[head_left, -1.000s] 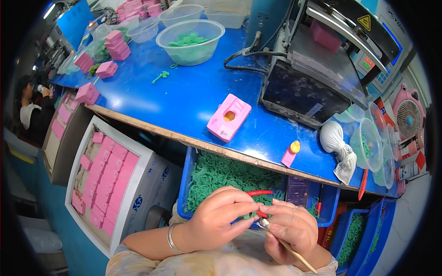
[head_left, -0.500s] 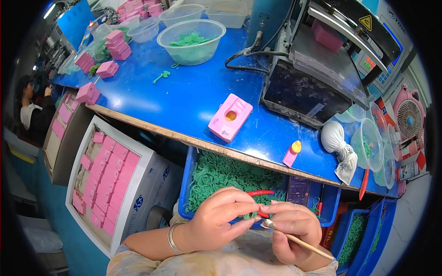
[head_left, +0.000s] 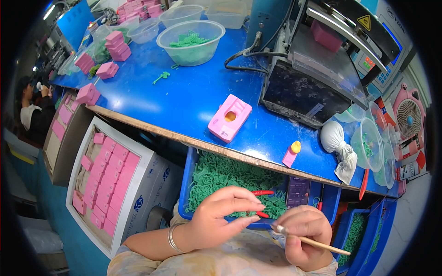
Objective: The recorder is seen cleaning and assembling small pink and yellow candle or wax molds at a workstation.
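My left hand (head_left: 225,212) is over the near edge of a blue tray (head_left: 188,202), its thumb and fingers apart. Through that gap shows a red handle, probably of pliers (head_left: 262,214); I make out nothing held. To the right, my right hand (head_left: 307,234) grips a thin wooden-handled tool (head_left: 324,245) with a white band near its blurred tip. Its handle slants down to the right. Green tree-like wax pieces (head_left: 216,177) heap up in the tray under my hands.
A pink mold block (head_left: 231,118) with a hole stands on the blue table (head_left: 184,106). A yellow-capped pink bottle (head_left: 292,154) and white cloth pouch (head_left: 338,147) lie right. A press machine (head_left: 317,69) stands behind. Left, a white box (head_left: 149,184) holds pink blocks; bowls (head_left: 193,53) sit behind.
My hands have drawn apart. My right hand moved right with the wooden-handled tool, away from my left fingers, and the left fingers have spread.
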Action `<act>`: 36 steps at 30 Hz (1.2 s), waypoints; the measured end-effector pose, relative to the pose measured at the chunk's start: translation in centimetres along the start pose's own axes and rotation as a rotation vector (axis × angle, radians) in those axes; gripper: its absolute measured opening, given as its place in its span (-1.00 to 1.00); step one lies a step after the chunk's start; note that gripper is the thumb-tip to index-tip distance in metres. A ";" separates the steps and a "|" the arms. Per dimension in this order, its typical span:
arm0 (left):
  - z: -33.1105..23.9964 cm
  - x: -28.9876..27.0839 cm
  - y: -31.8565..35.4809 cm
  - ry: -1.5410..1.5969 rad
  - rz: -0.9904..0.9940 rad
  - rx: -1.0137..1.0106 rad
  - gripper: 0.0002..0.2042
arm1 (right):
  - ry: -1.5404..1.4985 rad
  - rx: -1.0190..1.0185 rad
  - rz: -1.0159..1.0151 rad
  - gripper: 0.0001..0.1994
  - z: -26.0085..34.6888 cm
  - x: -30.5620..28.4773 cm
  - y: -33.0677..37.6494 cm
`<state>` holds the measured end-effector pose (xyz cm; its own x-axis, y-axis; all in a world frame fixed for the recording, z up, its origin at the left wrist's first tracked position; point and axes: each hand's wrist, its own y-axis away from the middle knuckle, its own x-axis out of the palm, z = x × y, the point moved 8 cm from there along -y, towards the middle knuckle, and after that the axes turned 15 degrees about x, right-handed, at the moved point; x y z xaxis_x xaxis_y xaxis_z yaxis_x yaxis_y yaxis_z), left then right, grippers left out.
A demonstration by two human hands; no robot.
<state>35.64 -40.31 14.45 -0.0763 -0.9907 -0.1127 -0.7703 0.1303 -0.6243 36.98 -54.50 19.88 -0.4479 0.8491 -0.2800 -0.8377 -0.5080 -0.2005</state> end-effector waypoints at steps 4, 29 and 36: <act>1.7 0.8 1.1 0.347 -0.072 -0.210 -0.72 | 0.304 0.018 0.815 -0.97 1.1 2.9 1.0; 3.8 2.4 2.2 0.716 -0.240 -0.729 -0.61 | 0.578 -0.097 -0.527 -0.88 -2.6 -5.0 -0.9; 2.8 3.8 -0.2 0.420 -0.050 -0.461 -0.61 | -0.622 0.768 0.221 -0.83 -9.6 3.2 1.0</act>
<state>37.32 -43.94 11.97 -0.2037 -0.9381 0.2799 -0.9660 0.1462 -0.2131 37.71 -53.68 9.78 -0.5175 0.7831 0.3448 -0.5926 -0.6187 0.5158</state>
